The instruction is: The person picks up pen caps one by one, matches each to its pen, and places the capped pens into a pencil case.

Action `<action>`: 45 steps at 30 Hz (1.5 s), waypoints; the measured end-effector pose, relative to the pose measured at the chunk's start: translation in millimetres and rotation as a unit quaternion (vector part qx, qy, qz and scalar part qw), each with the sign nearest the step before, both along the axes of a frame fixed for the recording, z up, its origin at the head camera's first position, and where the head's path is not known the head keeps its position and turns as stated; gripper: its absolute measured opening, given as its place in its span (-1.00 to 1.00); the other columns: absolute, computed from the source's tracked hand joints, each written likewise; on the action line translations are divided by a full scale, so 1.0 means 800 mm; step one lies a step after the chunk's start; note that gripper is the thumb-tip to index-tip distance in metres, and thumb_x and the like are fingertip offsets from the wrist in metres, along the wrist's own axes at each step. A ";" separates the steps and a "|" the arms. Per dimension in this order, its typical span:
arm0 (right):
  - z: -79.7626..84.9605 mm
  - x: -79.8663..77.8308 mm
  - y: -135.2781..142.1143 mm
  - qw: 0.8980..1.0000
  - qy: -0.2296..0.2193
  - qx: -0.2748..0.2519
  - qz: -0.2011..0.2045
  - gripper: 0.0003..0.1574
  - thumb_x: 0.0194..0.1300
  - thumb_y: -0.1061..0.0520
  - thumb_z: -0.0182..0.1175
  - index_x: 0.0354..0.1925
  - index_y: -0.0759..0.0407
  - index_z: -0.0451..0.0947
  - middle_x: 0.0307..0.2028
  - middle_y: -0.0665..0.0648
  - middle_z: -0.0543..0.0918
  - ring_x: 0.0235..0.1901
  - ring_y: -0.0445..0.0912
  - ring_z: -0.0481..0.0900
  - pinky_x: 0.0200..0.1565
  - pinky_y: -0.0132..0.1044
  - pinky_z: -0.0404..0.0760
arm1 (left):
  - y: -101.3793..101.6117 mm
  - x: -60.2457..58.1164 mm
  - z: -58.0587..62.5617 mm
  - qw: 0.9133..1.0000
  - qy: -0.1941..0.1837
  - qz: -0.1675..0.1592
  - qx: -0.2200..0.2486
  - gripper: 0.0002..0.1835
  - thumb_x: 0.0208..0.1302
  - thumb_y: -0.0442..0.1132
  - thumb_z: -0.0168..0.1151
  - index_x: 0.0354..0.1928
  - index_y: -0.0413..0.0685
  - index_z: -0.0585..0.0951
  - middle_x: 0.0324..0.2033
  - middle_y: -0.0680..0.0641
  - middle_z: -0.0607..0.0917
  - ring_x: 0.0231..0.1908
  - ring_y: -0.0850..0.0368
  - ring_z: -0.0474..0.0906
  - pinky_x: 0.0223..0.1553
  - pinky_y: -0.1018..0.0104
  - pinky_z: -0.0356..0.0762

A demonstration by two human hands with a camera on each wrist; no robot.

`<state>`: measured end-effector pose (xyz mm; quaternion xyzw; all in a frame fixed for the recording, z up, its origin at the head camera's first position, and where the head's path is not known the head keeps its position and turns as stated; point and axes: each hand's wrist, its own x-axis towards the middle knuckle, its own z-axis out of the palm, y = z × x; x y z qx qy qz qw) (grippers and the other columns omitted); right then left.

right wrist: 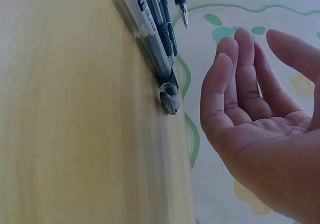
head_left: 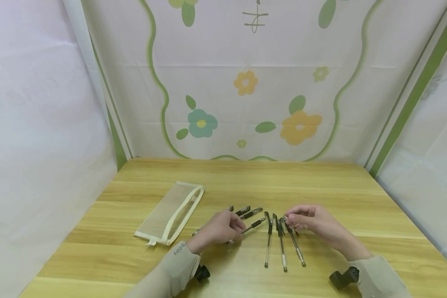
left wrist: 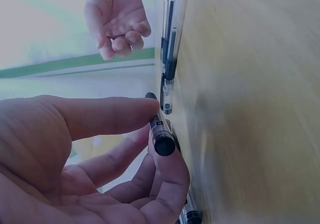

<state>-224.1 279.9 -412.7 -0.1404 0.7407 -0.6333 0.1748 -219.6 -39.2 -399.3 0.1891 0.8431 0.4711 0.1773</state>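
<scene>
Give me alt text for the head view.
A person's left hand pinches a pen over a wooden table; the right hand, empty, is beside several more pens. A pale pouch lies at left.

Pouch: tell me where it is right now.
In the head view, the pouch lies on the left half of the table, to the left of the pens.

The left hand (head_left: 222,227) pinches while the right hand (head_left: 314,220) curves loosely.
</scene>
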 end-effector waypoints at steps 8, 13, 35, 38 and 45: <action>0.001 0.000 -0.001 1.000 0.000 -0.001 0.002 -0.51 0.39 0.12 0.22 0.10 0.49 0.46 -0.04 0.43 0.59 -0.03 0.21 0.58 0.02 -0.05 0.57 | -0.001 -0.001 -0.001 1.000 -0.003 -0.002 0.001 -0.84 0.12 -0.51 0.36 -0.25 -0.19 0.69 -0.37 -0.02 0.67 -0.35 0.13 0.57 -0.28 0.23 0.58; 0.001 0.000 -0.002 1.000 -0.002 0.000 0.002 -0.50 0.39 0.12 0.22 0.10 0.50 0.46 -0.02 0.46 0.58 -0.02 0.24 0.57 0.02 -0.05 0.57 | -0.003 -0.002 -0.003 1.000 -0.003 -0.003 0.001 -0.84 0.15 -0.49 0.35 -0.23 -0.17 0.68 -0.36 -0.03 0.68 -0.35 0.13 0.58 -0.30 0.25 0.58; 0.019 -0.027 0.001 0.991 0.074 0.103 0.037 -0.53 0.36 0.07 0.26 0.04 0.43 0.53 -0.14 0.44 0.62 -0.21 0.32 0.58 -0.19 0.07 0.61 | -0.013 -0.010 0.008 0.999 0.009 -0.030 0.021 -0.81 0.19 -0.45 0.32 -0.15 -0.16 0.69 -0.27 -0.06 0.70 -0.25 0.14 0.58 -0.11 0.19 0.56; 0.019 -0.036 0.000 0.988 0.082 0.126 0.030 -0.56 0.31 0.07 0.31 0.00 0.39 0.57 -0.16 0.37 0.65 -0.22 0.26 0.61 -0.19 0.04 0.63 | -0.017 -0.012 0.012 0.999 0.016 -0.038 0.024 -0.82 0.24 -0.44 0.27 -0.12 -0.17 0.69 -0.25 -0.09 0.70 -0.24 0.14 0.59 -0.14 0.22 0.57; 0.015 -0.067 -0.002 0.977 0.126 0.162 0.060 -0.60 0.24 0.15 0.38 -0.05 0.40 0.60 -0.20 0.28 0.69 -0.22 0.11 0.64 -0.18 -0.14 0.65 | -0.028 -0.017 0.027 0.997 0.033 -0.049 0.042 -0.81 0.30 -0.44 0.23 -0.06 -0.27 0.66 -0.23 -0.13 0.68 -0.23 0.11 0.58 -0.22 0.24 0.59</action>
